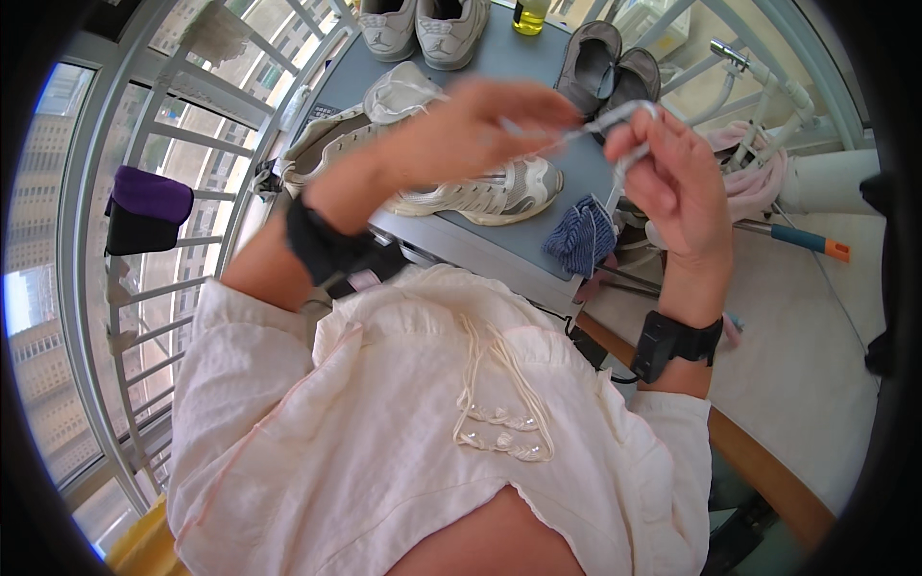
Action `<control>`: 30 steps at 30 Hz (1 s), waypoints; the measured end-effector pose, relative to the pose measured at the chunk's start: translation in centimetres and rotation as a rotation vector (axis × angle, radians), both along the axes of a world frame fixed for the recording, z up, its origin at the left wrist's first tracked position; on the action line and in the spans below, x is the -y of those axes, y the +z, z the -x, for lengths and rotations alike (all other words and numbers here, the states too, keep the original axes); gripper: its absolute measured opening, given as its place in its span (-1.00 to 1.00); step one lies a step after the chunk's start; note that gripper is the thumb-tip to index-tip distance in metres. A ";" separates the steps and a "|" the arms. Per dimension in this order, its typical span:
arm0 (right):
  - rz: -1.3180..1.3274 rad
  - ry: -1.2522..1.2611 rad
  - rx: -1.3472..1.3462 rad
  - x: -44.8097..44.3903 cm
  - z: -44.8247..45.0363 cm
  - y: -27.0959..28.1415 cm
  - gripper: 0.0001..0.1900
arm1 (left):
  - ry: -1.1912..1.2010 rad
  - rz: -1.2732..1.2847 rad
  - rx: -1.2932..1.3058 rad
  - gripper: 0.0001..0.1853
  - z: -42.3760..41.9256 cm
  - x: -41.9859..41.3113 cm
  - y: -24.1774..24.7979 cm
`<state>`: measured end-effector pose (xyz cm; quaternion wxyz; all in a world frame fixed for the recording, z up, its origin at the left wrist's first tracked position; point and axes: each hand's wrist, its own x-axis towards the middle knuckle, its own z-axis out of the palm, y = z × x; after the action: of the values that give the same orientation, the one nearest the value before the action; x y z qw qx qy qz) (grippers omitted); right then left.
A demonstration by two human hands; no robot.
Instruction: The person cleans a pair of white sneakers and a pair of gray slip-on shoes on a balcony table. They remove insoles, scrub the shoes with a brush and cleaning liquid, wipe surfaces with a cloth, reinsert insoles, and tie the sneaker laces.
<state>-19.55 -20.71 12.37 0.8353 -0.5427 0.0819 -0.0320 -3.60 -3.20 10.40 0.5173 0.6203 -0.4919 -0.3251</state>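
A white shoelace (612, 115) stretches between my two hands. My left hand (482, 133), blurred by motion, is over a white and grey sneaker (504, 191), with the lace running to its fingertips. At the right, my right hand (673, 173) is raised with the lace looped over and between its curled fingers. The sneaker lies on its side on a grey-topped table (461, 234), partly hidden under my left forearm. Its white tongue (400, 90) sticks up behind that forearm. Below the lace, at the table's right corner, sits a crumpled blue striped cloth (582, 236).
White sneakers (425, 32), a bottle of yellow liquid (529, 18) and grey shoes (609, 68) stand along the table's far side. A barred window (173, 216) with a purple and black cloth (150, 210) is at left. White pipes (778, 93) and a teal-orange handle (810, 242) are at right.
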 end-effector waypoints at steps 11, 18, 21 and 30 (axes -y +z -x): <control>-0.491 -0.209 0.280 5.1 3.4 -4.3 -0.80 | 0.039 -0.258 -0.231 -0.71 -0.1 -4.3 -1.6; 1.107 -0.638 -0.105 1.4 2.8 -7.6 -0.67 | 0.108 -0.292 -0.048 -0.80 1.5 -7.6 -3.6; 1.219 -0.289 0.161 -4.1 2.1 -6.4 -0.63 | 0.001 -0.228 0.059 -0.81 4.0 -6.0 -3.4; 0.792 -0.133 -0.173 -0.9 5.2 -3.9 -0.75 | 0.204 0.070 0.839 -0.76 2.4 -4.2 -11.2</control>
<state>-24.78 -19.86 8.43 0.5480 -0.8164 0.1682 -0.0693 -6.04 1.05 -0.75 0.3229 0.7260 -0.6066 0.0248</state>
